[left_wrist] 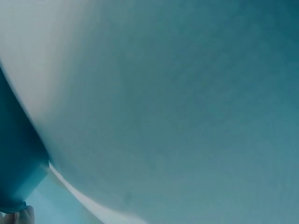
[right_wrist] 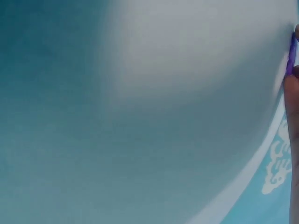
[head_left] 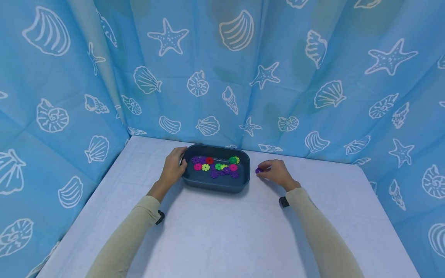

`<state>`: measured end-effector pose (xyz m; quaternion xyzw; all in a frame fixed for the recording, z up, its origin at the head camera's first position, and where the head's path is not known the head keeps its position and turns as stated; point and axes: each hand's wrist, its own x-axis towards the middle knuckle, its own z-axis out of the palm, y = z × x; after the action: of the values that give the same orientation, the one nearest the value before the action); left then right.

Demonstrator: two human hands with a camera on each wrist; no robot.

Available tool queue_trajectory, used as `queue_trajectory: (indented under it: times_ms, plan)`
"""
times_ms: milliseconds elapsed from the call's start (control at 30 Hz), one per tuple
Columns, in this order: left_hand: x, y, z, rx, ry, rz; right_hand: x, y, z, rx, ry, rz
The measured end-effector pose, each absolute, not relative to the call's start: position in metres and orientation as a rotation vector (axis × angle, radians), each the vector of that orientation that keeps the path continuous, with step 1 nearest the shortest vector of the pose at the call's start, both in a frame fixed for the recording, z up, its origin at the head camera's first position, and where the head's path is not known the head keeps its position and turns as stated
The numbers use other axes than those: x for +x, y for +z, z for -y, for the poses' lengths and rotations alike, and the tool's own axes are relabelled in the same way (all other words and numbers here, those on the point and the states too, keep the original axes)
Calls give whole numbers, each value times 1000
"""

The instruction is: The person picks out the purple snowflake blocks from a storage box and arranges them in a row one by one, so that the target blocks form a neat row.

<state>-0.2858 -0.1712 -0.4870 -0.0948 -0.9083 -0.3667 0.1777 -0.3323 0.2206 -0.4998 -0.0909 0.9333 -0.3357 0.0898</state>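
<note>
A dark grey-blue rectangular tub (head_left: 215, 186) sits on the table, holding several small flower-shaped discs in purple, pink, red, yellow and green. My left hand (head_left: 172, 166) grips the tub's left end, with fingers and thumb at the rim. In the left wrist view, the tub (left_wrist: 21, 149) shows at the left edge with fingertips at its rim. Just right of the tub, my right hand (head_left: 278, 173) pinches a purple notched disc (head_left: 259, 170) between thumb and fingers. That purple disc (right_wrist: 291, 53) appears edge-on at the far right of the right wrist view.
A white cloth covers the table (head_left: 222, 231). Blue curtains (head_left: 215, 77) with white shells and starfish rise behind it and at both sides. Inside the tub, a green disc (head_left: 232, 160) lies near the right end and a red disc (head_left: 209, 160) nearer the left.
</note>
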Motion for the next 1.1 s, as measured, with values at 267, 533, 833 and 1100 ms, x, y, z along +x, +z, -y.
queue_trajectory:
  times_ms: [267, 533, 833, 1100]
  plan:
    - [-286, -487, 172, -275, -1028, 2569, -342, -460, -208, -413, -1100, -2843]
    - [-287, -485, 172, -278, -1021, 2577, -352, -422, -165, -714, -1165, -2871]
    - [-289, -489, 174, -286, -1015, 2571, -360, -411, -108, -840, -916, -2713]
    - [-289, -490, 175, -301, -993, 2544, -370, -423, -88, -774, -671, -2546]
